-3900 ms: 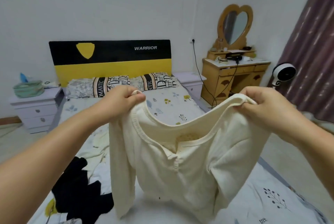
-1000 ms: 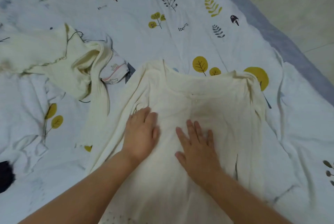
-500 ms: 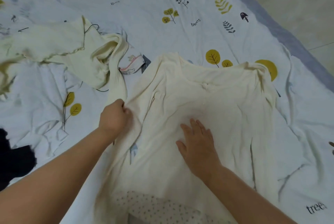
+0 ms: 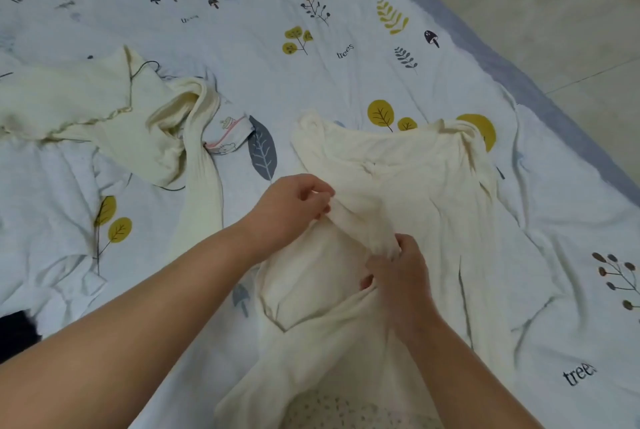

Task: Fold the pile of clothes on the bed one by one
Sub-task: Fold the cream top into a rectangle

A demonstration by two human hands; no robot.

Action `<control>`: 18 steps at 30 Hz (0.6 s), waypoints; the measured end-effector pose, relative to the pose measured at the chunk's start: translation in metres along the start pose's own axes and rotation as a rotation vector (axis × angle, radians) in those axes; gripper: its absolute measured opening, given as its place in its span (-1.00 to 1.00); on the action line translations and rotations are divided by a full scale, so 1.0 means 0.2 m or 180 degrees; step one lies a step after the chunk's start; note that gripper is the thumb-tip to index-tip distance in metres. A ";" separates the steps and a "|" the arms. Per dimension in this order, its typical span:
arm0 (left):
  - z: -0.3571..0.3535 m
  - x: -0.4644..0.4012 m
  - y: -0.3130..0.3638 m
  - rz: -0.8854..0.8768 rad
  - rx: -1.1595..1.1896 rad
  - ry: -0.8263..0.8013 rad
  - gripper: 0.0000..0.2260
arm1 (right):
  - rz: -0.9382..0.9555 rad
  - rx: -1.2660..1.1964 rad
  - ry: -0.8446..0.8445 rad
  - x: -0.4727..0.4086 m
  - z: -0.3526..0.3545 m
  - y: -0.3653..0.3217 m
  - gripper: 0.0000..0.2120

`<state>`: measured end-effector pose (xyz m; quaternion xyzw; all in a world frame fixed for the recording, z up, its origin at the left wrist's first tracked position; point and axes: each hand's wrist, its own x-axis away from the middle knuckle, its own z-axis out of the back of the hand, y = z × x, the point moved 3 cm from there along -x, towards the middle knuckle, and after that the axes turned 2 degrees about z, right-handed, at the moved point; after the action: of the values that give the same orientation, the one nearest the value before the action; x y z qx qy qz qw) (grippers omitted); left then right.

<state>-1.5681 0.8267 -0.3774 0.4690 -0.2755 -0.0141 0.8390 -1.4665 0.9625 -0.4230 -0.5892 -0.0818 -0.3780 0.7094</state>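
Left hand (image 4: 294, 207) pinches the cream top's (image 4: 415, 193) sleeve; right hand (image 4: 398, 269) grips its cuff end; top lies spread on the near-right bed (image 4: 346, 75); I'd lay the sleeve flat across the chest, then smooth wrinkles.

The cream shirt (image 4: 408, 193) was soft, matt cloth with many wrinkles. The other cream top (image 4: 104, 117) looked like ribbed knit cloth with a frilly edge. The bed sheet (image 4: 346, 65) was thin, creased cloth printed with leaves. The floor (image 4: 571, 48) looked hard, smooth and a little shiny.
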 end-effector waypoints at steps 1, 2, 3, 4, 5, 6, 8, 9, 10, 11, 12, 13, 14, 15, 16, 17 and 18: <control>0.01 -0.04 -0.05 0.0030 -0.0344 0.0158 -0.87 | -0.0006 0.0640 0.0089 -0.03 0.05 0.03 -0.67; 0.01 -0.07 -0.11 0.0097 -0.0667 0.0300 -0.87 | 0.0013 0.1257 0.0103 -0.05 0.08 0.07 -0.60; 0.01 -0.10 -0.17 0.0176 -0.0935 0.0433 -0.88 | 0.0040 0.1723 0.0110 -0.07 0.10 0.09 -0.57; 0.01 -0.13 -0.22 0.0242 -0.1146 0.0571 -0.87 | 0.0079 0.2023 0.0152 -0.07 0.11 0.11 -0.56; 0.00 -0.17 -0.25 0.0272 -0.1312 0.0691 -0.86 | 0.0116 0.2193 0.0196 -0.07 0.11 0.11 -0.56; 0.00 -0.20 -0.27 0.0243 -0.1455 0.0787 -0.85 | 0.0155 0.2277 0.0232 -0.06 0.11 0.11 -0.55; -0.02 -0.26 -0.27 0.0021 -0.1695 0.0890 -0.78 | 0.0184 0.2342 0.0241 -0.06 0.10 0.12 -0.53; -0.03 -0.30 -0.26 -0.0143 -0.1814 0.0900 -0.72 | 0.0219 0.2385 0.0234 -0.07 0.09 0.13 -0.56; -0.03 -0.34 -0.23 -0.0329 -0.1943 0.0901 -0.66 | 0.0277 0.2447 0.0234 -0.09 0.08 0.13 -0.61; -0.02 -0.38 -0.20 -0.0517 -0.2083 0.0886 -0.60 | 0.0323 0.2494 0.0235 -0.10 0.08 0.13 -0.65; -0.02 -0.43 -0.17 -0.0696 -0.2239 0.0841 -0.56 | 0.0373 0.2496 0.0241 -0.10 0.08 0.13 -0.66; -0.01 -0.47 -0.15 -0.0838 -0.2432 0.0743 -0.53 | 0.0409 0.2441 0.0205 -0.11 0.09 0.12 -0.65; -0.01 -0.52 -0.13 -0.0919 -0.2665 0.0575 -0.53 | 0.0447 0.2298 0.0131 -0.12 0.10 0.12 -0.65; 0.01 -0.57 -0.12 -0.0910 -0.2938 0.0350 -0.58 | 0.0466 0.2082 0.0023 -0.12 0.11 0.12 -0.65; 0.03 -0.63 -0.10 -0.0843 -0.3218 0.0135 -0.66 | 0.0491 0.1837 -0.0059 -0.12 0.14 0.11 -0.66; 0.05 -0.68 -0.08 -0.0702 -0.3391 -0.0033 -0.74 | 0.0497 0.1576 -0.0102 -0.13 0.16 0.10 -0.67; 0.09 -0.72 -0.05 -0.0540 -0.3418 -0.0127 -0.78 | 0.0471 0.1334 -0.0101 -0.14 0.19 0.09 -0.67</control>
<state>-1.6960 0.8479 -0.4429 -0.0053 -0.2067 -0.2294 0.9511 -1.4615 1.0099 -0.4410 -0.4391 -0.1263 -0.2904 0.8408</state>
